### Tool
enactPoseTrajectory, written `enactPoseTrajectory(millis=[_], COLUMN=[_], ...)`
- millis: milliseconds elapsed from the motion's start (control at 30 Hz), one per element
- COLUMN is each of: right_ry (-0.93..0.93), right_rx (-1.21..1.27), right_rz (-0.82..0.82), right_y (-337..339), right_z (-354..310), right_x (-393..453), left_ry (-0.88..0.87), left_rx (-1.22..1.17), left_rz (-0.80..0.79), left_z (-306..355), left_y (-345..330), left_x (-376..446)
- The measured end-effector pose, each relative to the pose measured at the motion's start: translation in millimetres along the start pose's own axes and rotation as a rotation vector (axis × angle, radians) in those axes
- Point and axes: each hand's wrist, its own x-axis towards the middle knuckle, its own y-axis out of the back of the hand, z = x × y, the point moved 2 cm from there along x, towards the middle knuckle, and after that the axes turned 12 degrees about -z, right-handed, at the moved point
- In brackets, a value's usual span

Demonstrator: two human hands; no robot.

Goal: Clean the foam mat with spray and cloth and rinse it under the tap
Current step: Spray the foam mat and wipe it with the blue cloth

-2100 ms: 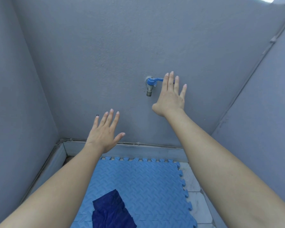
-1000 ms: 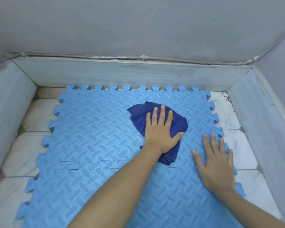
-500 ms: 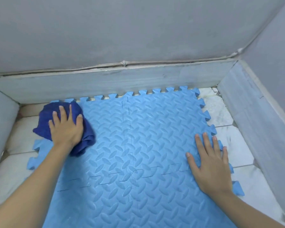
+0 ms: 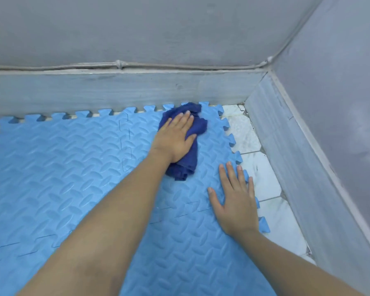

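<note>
Wiping step in hand at the mat's far right corner

Foam mat [image 4: 73,178], blue and ridged, lies flat on the pale tiled floor [image 4: 271,218] of our washing bay, its far edge against the low kerb [image 4: 115,92] and its right edge short of the side wall. We press the dark blue cloth [image 4: 190,154] onto it near the far right corner with our left hand [image 4: 173,139], palm down and fingers spread over the bunched fabric (a press, not a clenched grip). Our right hand [image 4: 235,201] lies flat and empty on the mat's right edge, pinning it. We judge the wiping unfinished; next calls for sweeping the cloth across the nearer tiles with steady pressure while the right hand stops the interlocked pieces sliding. No tap or spray shows.
</note>
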Motion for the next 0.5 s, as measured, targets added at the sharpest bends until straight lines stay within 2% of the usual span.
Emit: enactPoseTrajectory(millis=[133,233,300,400,500], right_ry=[0.003,-0.011,-0.017,-0.017,-0.029], right_rx=[-0.004,-0.019,-0.021,-0.015,-0.007], right_rz=[-0.003,-0.004,-0.008,-0.009,-0.002], right_y=[0,0,0,-2,-2], right_z=[-2,-3,-3,-6,-5], right_x=[-1,0,2,-1,-2], left_ry=[0.251,0.41,0.355,0.118,-0.092], left_rx=[-0.107,-0.13,-0.032,0.073,0.104], left_rz=[0.153,0.146,0.103,0.019,-0.021], left_z=[-135,-176,-143,-60,-15], left_y=[29,35,25,-17,-48], left_x=[-79,-121,-115,-120,-178])
